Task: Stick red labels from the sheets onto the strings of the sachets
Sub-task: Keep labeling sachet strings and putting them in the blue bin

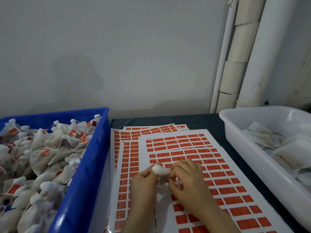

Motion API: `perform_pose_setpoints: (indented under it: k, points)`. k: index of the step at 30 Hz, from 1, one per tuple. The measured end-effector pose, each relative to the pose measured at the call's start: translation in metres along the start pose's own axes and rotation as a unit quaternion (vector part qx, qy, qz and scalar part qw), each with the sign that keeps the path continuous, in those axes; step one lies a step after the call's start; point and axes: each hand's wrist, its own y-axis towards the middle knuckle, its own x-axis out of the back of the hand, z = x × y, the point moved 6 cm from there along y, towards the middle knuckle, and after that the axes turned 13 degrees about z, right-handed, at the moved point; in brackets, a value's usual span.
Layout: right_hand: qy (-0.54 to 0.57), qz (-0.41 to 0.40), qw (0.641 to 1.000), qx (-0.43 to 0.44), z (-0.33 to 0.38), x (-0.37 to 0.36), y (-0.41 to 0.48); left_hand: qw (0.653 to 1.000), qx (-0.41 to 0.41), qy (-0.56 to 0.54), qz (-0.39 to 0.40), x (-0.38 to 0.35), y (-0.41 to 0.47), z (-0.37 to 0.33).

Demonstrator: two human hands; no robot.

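Left hand (144,180) and right hand (187,179) pinch a white sachet (160,171) between curled fingers (181,165), just above red label sheets (218,167) spread across the dark desk (210,121). At left, a blue crate (94,157) holds tagged sachets (42,148); at right, a white tub (262,167) holds plain sachets (289,150).

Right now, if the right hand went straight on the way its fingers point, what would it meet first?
Probably the left hand: the right hand points left at it, with only the white sachet both pinch between them.
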Motion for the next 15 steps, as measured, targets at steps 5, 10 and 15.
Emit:
perform_pose_setpoints:
  k: [5, 10, 15]
  points:
    - [0.076, 0.002, 0.997, -0.008, -0.004, -0.005, -0.002, 0.998, -0.034, -0.046, 0.032, -0.004, -0.004, -0.007]
    - [0.171, 0.008, 0.984, -0.048, -0.014, -0.006, -0.005, 0.996, -0.072, -0.026, 0.052, -0.007, -0.008, -0.011]
    - [0.222, -0.006, 0.971, -0.086, -0.021, -0.002, -0.005, 0.997, -0.026, 0.077, 0.02, -0.005, -0.001, -0.011]
